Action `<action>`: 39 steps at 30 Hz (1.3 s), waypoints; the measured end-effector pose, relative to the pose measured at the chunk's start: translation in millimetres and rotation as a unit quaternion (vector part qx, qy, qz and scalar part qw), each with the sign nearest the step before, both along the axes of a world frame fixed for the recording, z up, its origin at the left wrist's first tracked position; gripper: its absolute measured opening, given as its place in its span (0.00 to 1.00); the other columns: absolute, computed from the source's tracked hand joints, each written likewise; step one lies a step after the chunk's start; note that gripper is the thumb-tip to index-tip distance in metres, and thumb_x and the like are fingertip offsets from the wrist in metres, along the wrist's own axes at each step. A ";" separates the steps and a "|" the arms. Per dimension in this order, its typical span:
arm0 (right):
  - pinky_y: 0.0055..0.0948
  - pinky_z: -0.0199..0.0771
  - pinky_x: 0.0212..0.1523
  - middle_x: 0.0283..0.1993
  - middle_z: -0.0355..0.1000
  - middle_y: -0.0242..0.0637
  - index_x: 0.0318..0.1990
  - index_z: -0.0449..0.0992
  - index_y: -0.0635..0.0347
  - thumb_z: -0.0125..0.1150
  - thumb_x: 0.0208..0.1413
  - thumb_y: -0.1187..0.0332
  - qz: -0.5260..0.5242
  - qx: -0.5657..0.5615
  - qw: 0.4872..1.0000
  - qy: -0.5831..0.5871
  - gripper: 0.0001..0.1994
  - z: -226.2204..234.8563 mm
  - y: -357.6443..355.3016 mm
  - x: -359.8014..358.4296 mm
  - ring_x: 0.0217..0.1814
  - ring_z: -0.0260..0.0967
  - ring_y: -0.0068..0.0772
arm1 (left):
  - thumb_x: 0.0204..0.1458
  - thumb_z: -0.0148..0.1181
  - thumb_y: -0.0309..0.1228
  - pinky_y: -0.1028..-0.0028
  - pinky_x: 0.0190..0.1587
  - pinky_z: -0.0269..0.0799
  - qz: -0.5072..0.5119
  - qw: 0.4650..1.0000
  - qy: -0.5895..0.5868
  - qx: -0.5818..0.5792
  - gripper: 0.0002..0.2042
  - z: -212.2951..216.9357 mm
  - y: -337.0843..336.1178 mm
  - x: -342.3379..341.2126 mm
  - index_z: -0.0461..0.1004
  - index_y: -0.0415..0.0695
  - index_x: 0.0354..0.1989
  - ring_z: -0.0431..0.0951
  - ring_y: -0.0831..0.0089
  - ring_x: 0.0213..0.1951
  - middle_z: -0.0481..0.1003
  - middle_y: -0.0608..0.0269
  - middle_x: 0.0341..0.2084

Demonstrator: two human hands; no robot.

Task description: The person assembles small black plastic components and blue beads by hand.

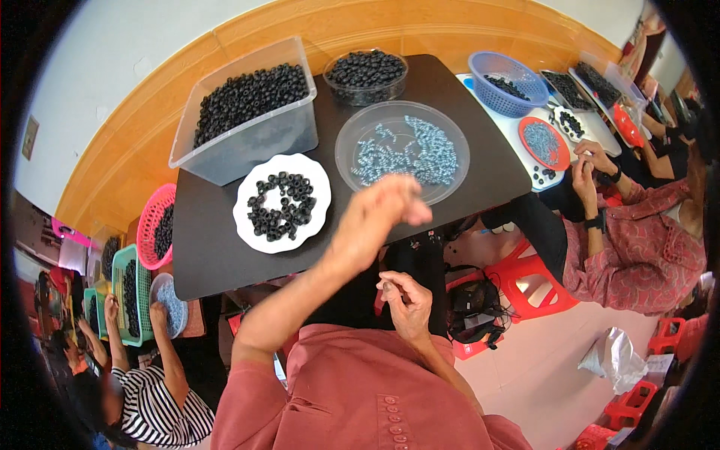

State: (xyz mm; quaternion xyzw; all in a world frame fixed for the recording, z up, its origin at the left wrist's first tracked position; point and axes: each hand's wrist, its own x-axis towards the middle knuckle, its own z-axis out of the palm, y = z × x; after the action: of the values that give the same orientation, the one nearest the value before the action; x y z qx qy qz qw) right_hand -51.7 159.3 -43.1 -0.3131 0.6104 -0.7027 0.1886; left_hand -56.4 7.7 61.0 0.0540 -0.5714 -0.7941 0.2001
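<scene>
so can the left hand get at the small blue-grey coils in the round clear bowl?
Probably yes. The left hand appears over the near rim of the round clear bowl; the bowl has no lid and nothing visible blocks the small blue-grey coils.

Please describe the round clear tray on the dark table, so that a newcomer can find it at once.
Start with the dark table in front of the wearer. On its right half, partly behind the left hand, lies a shallow round clear tray. It holds pale-blue coils; the neighbouring bowl and white plate hold black pieces.
</scene>
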 end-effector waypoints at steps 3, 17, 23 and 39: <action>0.16 0.64 0.25 0.30 0.72 0.33 0.41 0.75 0.67 0.53 0.58 0.77 -0.017 -0.023 1.000 -0.009 0.07 8.8 -4.9 4.9 0.25 0.64 0.16 | 0.61 0.46 0.32 0.73 0.44 0.69 0.061 0.997 -0.051 -0.019 0.11 -19.9 15.4 39.3 0.71 0.38 0.43 0.75 0.75 0.36 0.75 0.61 0.27; 0.23 0.68 0.26 0.26 0.71 0.37 0.34 0.76 0.64 0.57 0.48 0.81 0.094 0.013 0.941 0.326 0.06 121.6 -70.9 -44.3 0.24 0.69 0.26 | 0.58 0.50 0.25 0.79 0.30 0.67 0.126 0.979 -0.072 -0.142 0.06 -51.3 -10.2 73.0 0.71 0.35 0.32 0.70 0.81 0.27 0.72 0.65 0.24; 0.22 0.69 0.25 0.26 0.71 0.36 0.34 0.76 0.63 0.59 0.50 0.79 0.110 0.023 0.911 0.398 0.04 152.2 -130.9 -74.6 0.23 0.69 0.25 | 0.57 0.49 0.25 0.78 0.29 0.68 0.106 0.981 -0.085 -0.142 0.07 -45.8 -11.5 68.8 0.72 0.36 0.33 0.73 0.78 0.26 0.73 0.62 0.22; 0.24 0.68 0.26 0.29 0.72 0.38 0.35 0.76 0.63 0.58 0.50 0.75 0.239 0.096 0.857 0.446 0.05 123.6 -217.4 -71.4 0.24 0.68 0.26 | 0.54 0.51 0.23 0.74 0.31 0.70 0.144 0.975 -0.029 -0.169 0.04 -51.1 -9.1 69.2 0.71 0.35 0.33 0.75 0.72 0.27 0.72 0.58 0.23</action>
State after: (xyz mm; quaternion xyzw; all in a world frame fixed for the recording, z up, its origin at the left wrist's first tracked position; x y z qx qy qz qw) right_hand -123.2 -58.0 80.5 -0.7096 0.6000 -0.3589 0.0879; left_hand 12.7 -1.4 9.8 0.1237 -0.6890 -0.6472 0.3019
